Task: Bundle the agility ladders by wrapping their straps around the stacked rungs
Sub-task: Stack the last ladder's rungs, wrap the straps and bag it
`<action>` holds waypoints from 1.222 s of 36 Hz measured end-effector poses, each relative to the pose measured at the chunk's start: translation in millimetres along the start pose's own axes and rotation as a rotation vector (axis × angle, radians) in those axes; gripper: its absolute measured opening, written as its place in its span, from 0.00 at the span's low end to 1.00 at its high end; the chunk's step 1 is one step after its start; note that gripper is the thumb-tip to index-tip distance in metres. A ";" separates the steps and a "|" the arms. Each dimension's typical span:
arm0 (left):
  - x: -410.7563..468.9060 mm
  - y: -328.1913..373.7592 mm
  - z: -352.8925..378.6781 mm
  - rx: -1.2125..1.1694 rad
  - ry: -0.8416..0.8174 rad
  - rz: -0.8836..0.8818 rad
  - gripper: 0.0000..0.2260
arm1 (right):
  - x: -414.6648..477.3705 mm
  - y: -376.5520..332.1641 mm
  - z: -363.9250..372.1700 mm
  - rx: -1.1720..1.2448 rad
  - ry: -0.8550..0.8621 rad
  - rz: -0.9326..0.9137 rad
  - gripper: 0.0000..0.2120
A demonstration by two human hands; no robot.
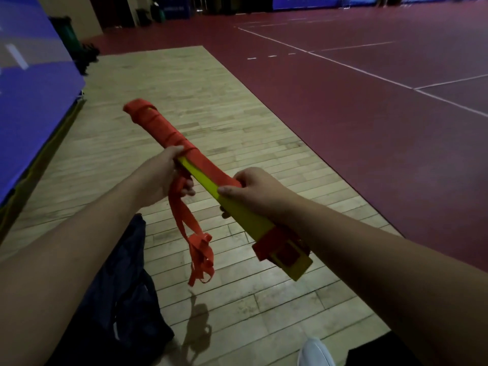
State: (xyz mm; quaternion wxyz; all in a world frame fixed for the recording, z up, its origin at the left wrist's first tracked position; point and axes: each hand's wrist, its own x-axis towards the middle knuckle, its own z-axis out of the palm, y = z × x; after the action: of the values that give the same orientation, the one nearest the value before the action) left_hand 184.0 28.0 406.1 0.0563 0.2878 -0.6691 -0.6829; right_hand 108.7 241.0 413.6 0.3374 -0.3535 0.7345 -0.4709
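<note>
A stack of yellow ladder rungs (245,215) is held in the air, slanting from upper left to lower right. Red strap (158,125) is wound round its far half, and more red strap crosses its near end. My left hand (161,175) grips the stack at the edge of the winding and pinches the loose red strap (190,228), whose tangled tail hangs below. My right hand (253,191) grips the middle of the stack, thumb on the yellow face, fingers over a red strap lying along the top.
Pale wooden floor (237,143) lies beneath, bordered by dark red court floor (369,101) with white lines on the right. A blue mat (31,96) stands at the left. A dark bag (124,286) lies on the floor below my left arm. A white shoe (314,352) shows at the bottom.
</note>
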 end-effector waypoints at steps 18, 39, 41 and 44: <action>-7.8 -1.5 11.1 -0.171 -0.153 0.218 0.18 | -2.8 2.0 8.3 -0.020 -0.145 0.082 0.18; 5.2 -8.8 21.3 0.454 0.010 0.152 0.31 | -1.6 11.3 -2.3 0.001 0.066 0.030 0.16; 4.4 -9.3 24.5 0.483 0.004 0.158 0.34 | 2.2 13.3 0.8 -0.136 0.120 0.029 0.15; 4.3 -9.0 29.9 0.315 0.016 0.111 0.32 | 6.1 14.8 8.2 -0.335 0.179 0.001 0.15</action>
State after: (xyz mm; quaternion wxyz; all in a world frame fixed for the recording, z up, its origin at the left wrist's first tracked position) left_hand 169.2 53.2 394.4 0.0534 0.2613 -0.7823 -0.5629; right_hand 109.3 236.7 396.1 0.2073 -0.3610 0.8299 -0.3713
